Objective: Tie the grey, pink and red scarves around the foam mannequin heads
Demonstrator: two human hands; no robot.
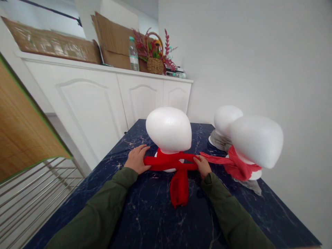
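A white foam mannequin head stands in the middle of the dark blue marbled table. Around its neck lies a bright red scarf, one end hanging down in front onto the table. My left hand grips the scarf left of the neck, thumb and fingers closed on the cloth. On the other side, my right hand pinches the scarf between thumb and fingers. Between the two hands the cloth runs sideways in two bands across the front of the neck.
To the right stand a mannequin head with a coral scarf and another head with a grey scarf. White cabinets behind carry cardboard boxes, a bottle and a flower basket. A metal rack stands left.
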